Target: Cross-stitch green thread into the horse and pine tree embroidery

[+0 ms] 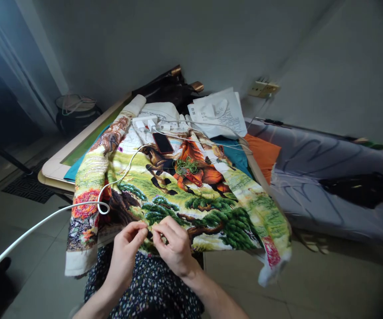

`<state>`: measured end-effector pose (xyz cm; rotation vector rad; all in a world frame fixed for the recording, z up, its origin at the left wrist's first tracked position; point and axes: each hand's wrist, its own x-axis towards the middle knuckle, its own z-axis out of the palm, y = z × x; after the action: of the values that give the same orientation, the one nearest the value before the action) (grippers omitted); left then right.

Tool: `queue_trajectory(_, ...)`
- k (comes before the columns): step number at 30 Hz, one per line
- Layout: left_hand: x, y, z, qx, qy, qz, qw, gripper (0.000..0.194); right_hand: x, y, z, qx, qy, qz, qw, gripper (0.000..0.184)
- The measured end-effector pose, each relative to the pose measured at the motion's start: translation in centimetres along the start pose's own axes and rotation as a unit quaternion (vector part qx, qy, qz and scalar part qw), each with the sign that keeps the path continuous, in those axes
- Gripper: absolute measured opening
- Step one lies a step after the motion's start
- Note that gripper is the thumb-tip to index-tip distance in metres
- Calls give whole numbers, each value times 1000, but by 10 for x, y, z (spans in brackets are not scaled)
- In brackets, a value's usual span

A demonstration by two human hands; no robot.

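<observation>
A large cross-stitch embroidery (178,208) with horses and green pine branches lies over the table and reaches down to my lap. Both my hands are held close together above its near edge. My left hand (128,243) is closed in a pinch of thumb and forefinger. Beside it, my right hand (174,244) pinches as well, its fingers curled. Whatever the fingertips hold is too small to make out. Further up on the cloth is a tangle of green thread (186,166), with a red object (194,178) partly under it.
A phone (162,143) and a white power strip (144,119) rest on the far part of the cloth. One white cable (38,226) loops across the left side. Behind are white paper bags (216,113); to the right stands a bed or couch (306,186).
</observation>
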<state>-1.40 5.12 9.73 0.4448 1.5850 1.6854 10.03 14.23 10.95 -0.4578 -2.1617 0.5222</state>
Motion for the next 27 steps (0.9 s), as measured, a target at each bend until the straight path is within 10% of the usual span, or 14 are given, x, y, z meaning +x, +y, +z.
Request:
queue_trajectory(8,-1,8,14,-166,-19,-108,980,35,-3,0,9,-30,4,-8,1000,25)
queue_trajectory(27,0,13,25,-229,54,-143,961,32,-12,4,23,-140,28,-85,986,25)
